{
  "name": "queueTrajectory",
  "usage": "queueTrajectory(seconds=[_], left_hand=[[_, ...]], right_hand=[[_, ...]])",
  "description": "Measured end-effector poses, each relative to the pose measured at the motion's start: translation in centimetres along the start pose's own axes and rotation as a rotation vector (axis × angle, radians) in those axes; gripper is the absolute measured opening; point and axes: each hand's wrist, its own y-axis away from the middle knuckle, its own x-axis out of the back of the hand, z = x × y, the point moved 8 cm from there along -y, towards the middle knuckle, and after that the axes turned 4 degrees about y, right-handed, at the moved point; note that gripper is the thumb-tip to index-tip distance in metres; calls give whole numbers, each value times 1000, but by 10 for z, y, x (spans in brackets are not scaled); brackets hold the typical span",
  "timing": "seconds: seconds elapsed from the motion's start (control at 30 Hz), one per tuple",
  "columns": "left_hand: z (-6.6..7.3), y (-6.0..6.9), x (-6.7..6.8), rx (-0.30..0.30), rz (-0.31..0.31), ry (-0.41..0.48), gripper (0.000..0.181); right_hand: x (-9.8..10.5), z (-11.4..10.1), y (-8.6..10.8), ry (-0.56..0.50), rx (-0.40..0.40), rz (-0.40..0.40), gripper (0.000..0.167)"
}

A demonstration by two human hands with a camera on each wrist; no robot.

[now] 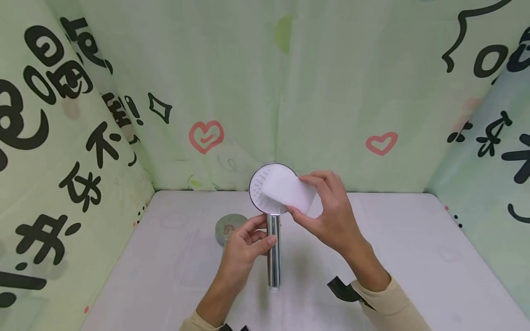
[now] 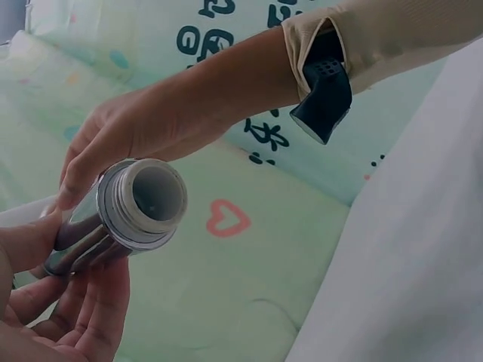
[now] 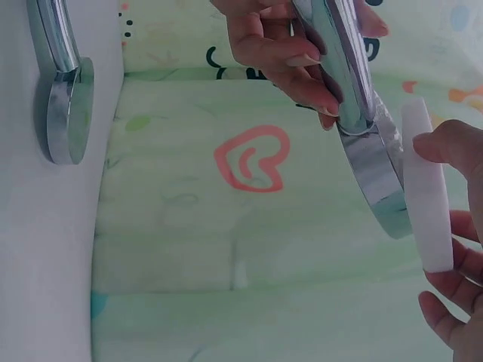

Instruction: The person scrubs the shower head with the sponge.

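A chrome shower head [image 1: 258, 187] with a white nozzle face stands upright above the table. My left hand [image 1: 244, 250] grips its shiny handle [image 1: 273, 257], thumb in front and fingers behind. The handle's threaded hollow end [image 2: 155, 197] faces the left wrist camera. Between the thumb and fingers of my right hand [image 1: 333, 216] is a white sponge block [image 1: 291, 189], lying against the right part of the nozzle face. From the right wrist view, the sponge [image 3: 429, 196] is seen edge-on against the face, which it partly hides.
Behind my left hand, a second chrome shower head [image 1: 225, 224] lies on the white table [image 1: 186, 280]; my hand hides part of it. Pale green curtains [image 1: 323, 92] with hearts and black lettering enclose the back and sides. Dark straps [image 1: 344, 290] hang at the wrists.
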Motion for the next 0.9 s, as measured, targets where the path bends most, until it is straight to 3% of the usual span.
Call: queueTrajectory(seconds=[0.5, 0.9], left_hand=[[3, 2, -4, 7, -118, 157, 51], [7, 2, -2, -21, -90, 185, 44]], right_hand=[[-4, -10, 5, -19, 49, -68, 62], [-12, -18, 15, -61, 86, -115, 60]])
